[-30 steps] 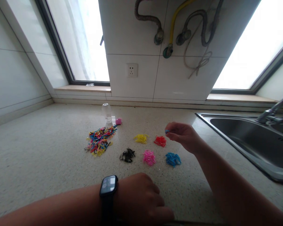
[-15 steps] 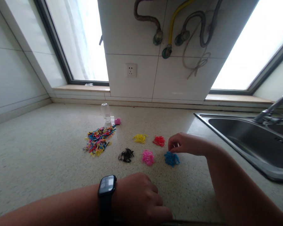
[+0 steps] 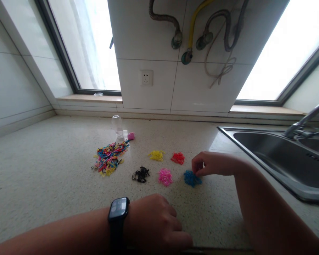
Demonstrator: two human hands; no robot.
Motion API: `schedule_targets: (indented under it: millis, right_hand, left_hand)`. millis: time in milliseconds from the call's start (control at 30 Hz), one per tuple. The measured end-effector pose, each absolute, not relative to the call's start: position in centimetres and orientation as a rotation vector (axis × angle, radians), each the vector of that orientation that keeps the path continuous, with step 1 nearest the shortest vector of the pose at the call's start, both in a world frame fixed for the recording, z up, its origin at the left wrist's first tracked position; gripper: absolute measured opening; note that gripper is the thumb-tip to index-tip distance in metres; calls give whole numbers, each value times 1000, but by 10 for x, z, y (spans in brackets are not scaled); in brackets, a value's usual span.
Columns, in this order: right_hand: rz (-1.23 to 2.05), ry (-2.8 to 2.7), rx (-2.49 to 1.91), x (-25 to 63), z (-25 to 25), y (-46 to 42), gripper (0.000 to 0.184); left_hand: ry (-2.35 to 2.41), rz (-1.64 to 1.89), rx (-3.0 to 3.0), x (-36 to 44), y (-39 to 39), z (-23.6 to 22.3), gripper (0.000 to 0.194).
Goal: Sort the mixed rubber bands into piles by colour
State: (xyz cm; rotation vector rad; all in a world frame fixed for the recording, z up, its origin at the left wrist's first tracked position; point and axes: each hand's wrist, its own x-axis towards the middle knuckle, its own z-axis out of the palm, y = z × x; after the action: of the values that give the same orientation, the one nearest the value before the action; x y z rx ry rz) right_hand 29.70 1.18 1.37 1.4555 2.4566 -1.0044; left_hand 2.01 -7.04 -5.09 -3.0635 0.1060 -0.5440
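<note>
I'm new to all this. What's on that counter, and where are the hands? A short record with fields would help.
Right hand: fingertips at the blue pile; any grip unclear
Left hand: knuckles up at the near edge; watch on wrist
Other one-colour piles: yellow, red, black, pink
Mixed pile: left of those, many colours
Beyond mixed pile: clear bottle, small pink object
Far right: sink

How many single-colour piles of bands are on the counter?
5. Back row, left to right: yellow pile, red pile. Front row: black pile, pink pile, blue pile. The right hand, at the blue pile's edge, might hide others.
</note>
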Motion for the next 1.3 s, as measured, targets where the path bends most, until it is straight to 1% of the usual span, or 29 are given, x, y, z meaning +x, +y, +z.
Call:
schedule_targets:
  millis: [167, 400, 567, 667, 767, 867, 933, 1033, 1100, 1200, 1300]
  right_hand:
    - [-1051, 2522, 1493, 303, 9, 14, 20]
    - [-822, 2719, 1764, 305, -11, 35, 25]
    - [-861, 2802, 1815, 303, -32, 51, 26]
    - [-865, 2814, 1871, 304, -38, 57, 27]
    - [-879, 2786, 1907, 306, -38, 59, 27]
    - [-908, 2768, 1914, 307, -38, 59, 26]
    - [-913, 2746, 1924, 306, -38, 60, 27]
    - [-924, 2726, 1932, 306, -38, 61, 28]
    - [-940, 2722, 1928, 307, -40, 62, 29]
    - [-949, 2718, 1922, 310, -42, 64, 31]
    - [-943, 2723, 1923, 312, -45, 68, 32]
  left_hand:
    - [100, -553, -3062, 20, -70, -52, 13]
    - [106, -564, -3059, 19, -70, -52, 12]
    - [110, -585, -3066, 18, -67, -52, 14]
    - [25, -598, -3079, 14, -58, -42, 9]
    - [-249, -614, -3107, 2, -36, -21, 18]
    - [-790, -629, -3083, -22, -2, 3, 20]
    - [-1067, -708, -2954, -43, 24, 11, 27]
    - [-1389, -767, -2771, -78, 62, 9, 33]
    - [-1564, -745, -2682, -100, 83, 0, 35]
    - [-1723, -617, -2689, -128, 103, -13, 31]
    - [-1789, -494, -2758, -145, 114, -22, 33]
